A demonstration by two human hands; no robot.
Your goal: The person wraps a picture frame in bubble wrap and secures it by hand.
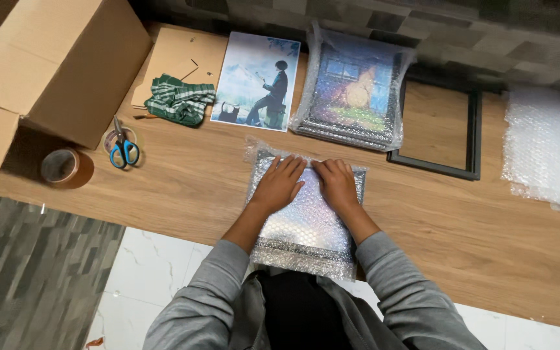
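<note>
Bubble-wrapped frame point(306, 223) | left hand point(279, 185), right hand point(337, 185) flat on it | cardboard box point(53, 65) open

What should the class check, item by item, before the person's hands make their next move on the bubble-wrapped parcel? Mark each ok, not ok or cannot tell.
1. Both hands flat on the parcel: ok, left hand and right hand press its far end.
2. Parcel fully on the table: not ok, its near end overhangs.
3. Wrap taped shut: cannot tell.
4. Scissors in reach: ok, probably.
5. Tape roll in reach: ok, by the cardboard box.
</note>
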